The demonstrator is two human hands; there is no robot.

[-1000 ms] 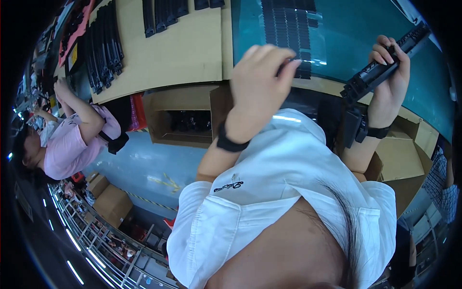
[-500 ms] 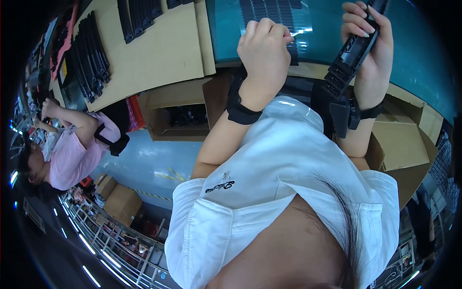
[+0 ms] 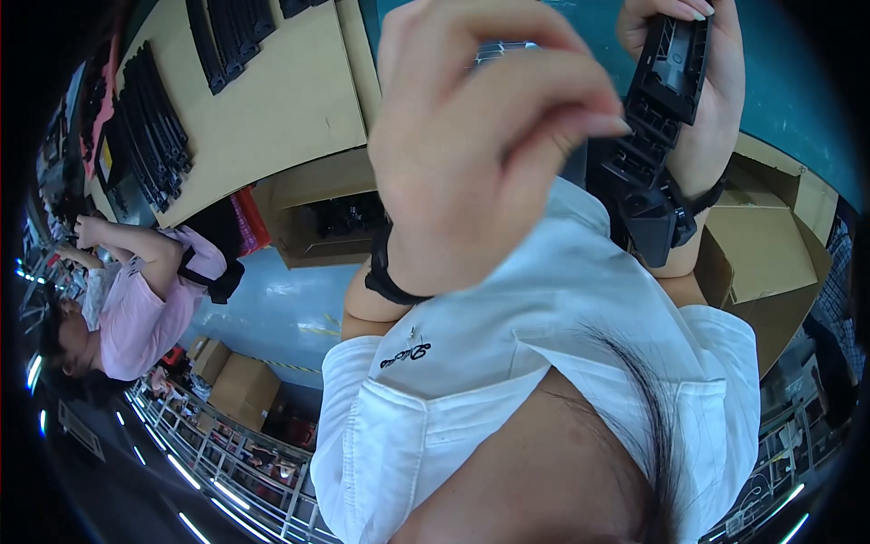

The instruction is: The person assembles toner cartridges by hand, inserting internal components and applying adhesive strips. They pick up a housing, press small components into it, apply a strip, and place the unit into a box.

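Observation:
My right hand [image 3: 728,68] grips a long black plastic part [image 3: 654,127], with ribs and a channel along its inner side. The part slants down toward my wrist, and its blocky lower end hangs in front of my shirt. My left hand [image 3: 462,154] is raised close to the camera, left of the part, thumb and fingers pinched together. Motion blurs its fingertips, so anything small between them cannot be made out. Behind this hand, a sheet with a grid of dark labels [image 3: 504,52] shows only in part.
A teal work mat [image 3: 788,118] covers the bench. Cardboard [image 3: 290,100] at left carries rows of long black strips [image 3: 149,127]. An open carton [image 3: 317,186] with dark parts stands below, another carton [image 3: 761,254] at right. A person in pink [image 3: 140,313] works at far left.
My left hand has come up from the label sheet, nearer the camera and toward the black part. The part has turned in my right hand, showing its channelled side.

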